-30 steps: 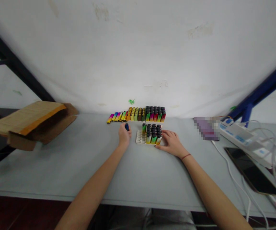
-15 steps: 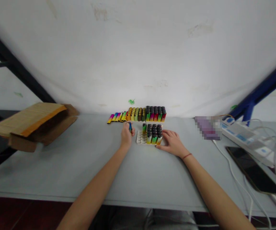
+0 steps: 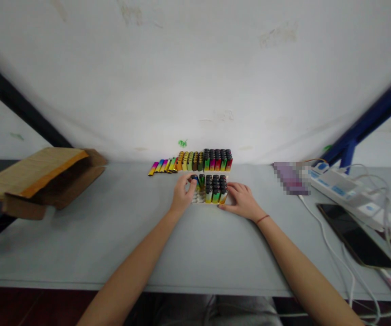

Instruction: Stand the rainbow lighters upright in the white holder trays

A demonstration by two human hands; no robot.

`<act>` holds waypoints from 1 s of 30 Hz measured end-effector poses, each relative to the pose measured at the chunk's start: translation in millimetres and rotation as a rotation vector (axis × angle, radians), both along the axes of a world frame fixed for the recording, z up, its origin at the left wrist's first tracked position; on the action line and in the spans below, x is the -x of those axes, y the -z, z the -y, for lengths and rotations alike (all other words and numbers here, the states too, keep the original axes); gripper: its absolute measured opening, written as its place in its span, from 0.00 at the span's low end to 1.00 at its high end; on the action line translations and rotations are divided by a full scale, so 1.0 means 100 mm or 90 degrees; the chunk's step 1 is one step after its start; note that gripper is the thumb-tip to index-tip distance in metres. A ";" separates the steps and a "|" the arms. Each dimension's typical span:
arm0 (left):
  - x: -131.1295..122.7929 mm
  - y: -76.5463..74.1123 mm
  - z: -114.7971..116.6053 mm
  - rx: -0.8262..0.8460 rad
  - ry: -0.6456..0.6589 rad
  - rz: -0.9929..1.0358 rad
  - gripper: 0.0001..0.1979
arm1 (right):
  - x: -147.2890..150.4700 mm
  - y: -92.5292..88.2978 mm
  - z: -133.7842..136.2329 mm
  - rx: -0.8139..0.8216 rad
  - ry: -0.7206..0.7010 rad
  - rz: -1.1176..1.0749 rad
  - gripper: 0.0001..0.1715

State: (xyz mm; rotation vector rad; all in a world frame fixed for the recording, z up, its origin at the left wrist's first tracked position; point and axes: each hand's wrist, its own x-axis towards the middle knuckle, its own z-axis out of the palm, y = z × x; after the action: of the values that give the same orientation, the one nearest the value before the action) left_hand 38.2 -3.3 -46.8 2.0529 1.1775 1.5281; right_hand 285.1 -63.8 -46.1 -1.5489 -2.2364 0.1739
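Left hand pinches lighter upright, over left end of tray; tray lies on table, right part filled with standing lighters; right hand flat, fingers spread, holding nothing, touching right edge of tray; lighter row behind tray; cardboard box far left of tray.

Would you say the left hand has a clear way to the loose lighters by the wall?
Probably yes: only bare table lies between the left hand and the loose lighters, though it holds a lighter.
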 end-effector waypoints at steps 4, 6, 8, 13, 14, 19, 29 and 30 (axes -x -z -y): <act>-0.01 0.01 0.00 -0.003 0.006 -0.029 0.15 | 0.01 0.00 0.00 -0.001 0.001 0.000 0.39; -0.01 0.02 -0.01 -0.008 0.011 -0.044 0.15 | 0.01 0.00 0.00 -0.002 0.001 -0.001 0.39; -0.01 0.02 -0.01 -0.016 0.015 -0.059 0.14 | 0.00 0.00 0.00 -0.004 0.000 -0.001 0.39; -0.02 0.02 -0.01 -0.040 0.021 -0.091 0.13 | 0.00 0.01 0.00 -0.004 0.001 -0.002 0.39; -0.02 0.02 -0.01 -0.045 0.022 -0.094 0.12 | 0.00 0.01 0.00 -0.003 0.002 -0.002 0.39; -0.03 0.05 -0.02 -0.054 0.005 -0.080 0.12 | 0.01 0.00 0.00 0.000 0.000 -0.002 0.38; -0.05 0.03 -0.01 -0.031 0.042 -0.064 0.11 | 0.01 -0.01 0.01 0.002 -0.001 -0.004 0.38; -0.05 0.03 -0.01 -0.028 0.044 -0.066 0.11 | 0.01 -0.01 0.01 0.002 -0.002 -0.005 0.38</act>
State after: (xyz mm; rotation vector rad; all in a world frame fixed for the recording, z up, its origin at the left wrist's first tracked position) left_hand 43.5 -1.9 -50.1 2.2009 1.1073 1.4436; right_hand 284.4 -64.7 -45.0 -1.5446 -2.2334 0.1834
